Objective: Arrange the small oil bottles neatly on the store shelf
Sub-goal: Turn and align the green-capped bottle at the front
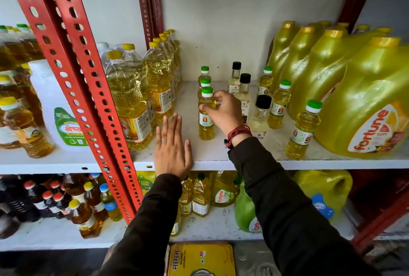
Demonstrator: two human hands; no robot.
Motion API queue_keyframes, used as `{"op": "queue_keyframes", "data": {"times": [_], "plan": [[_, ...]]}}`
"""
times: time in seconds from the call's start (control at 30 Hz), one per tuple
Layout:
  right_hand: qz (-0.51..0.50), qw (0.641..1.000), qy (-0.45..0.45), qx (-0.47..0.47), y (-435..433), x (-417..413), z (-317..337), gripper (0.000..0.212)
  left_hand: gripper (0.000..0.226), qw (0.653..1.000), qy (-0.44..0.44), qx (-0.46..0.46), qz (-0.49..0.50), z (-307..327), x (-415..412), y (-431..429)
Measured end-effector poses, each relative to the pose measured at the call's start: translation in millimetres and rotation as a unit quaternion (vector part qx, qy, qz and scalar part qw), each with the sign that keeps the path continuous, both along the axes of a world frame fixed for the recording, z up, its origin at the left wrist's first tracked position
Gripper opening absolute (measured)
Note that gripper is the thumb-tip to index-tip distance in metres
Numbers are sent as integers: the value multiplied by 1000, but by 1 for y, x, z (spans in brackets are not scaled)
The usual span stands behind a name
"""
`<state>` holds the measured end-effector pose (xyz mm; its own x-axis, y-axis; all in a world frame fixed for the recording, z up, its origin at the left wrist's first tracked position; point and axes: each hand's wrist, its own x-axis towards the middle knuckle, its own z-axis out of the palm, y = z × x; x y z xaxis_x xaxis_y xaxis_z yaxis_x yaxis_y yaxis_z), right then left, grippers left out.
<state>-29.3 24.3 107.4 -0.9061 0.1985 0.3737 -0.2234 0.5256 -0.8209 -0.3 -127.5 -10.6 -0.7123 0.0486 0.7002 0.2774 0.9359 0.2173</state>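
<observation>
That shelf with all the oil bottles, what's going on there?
A person is tidying small oil bottles on a white store shelf. Their right hand grips the front green-capped bottle of a short row, with two more lined up behind it. Their left hand lies flat and open on the shelf edge, holding nothing. To the right, three black-capped bottles and three more green-capped ones stand in looser rows beside big yellow jugs.
</observation>
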Motion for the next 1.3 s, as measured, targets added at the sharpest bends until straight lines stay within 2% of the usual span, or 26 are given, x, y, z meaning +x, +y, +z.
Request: {"op": "queue_keyframes", "data": {"times": [0.2, 0.33, 0.47, 0.57, 0.87, 1.3], "plan": [[-34, 999, 36, 11, 0, -2, -5, 53, 68, 1000, -5, 0, -1, 0, 1, -1], [-16, 999, 28, 5, -1, -3, -9, 57, 68, 1000, -4, 1, -3, 1, 1, 0], [67, 996, -49, -24, 3, -7, -8, 40, 69, 1000, -4, 4, -9, 1, 2, -1], [74, 996, -44, -33, 5, -8, -5, 31, 69, 1000, -4, 6, -11, 2, 2, -1], [5, 998, -14, -56, 7, -8, -5, 48, 69, 1000, -3, 5, -11, 1, 1, -2], [43, 997, 8, -62, 4, 3, -7, 41, 69, 1000, -7, 5, -9, 1, 0, -2]]}}
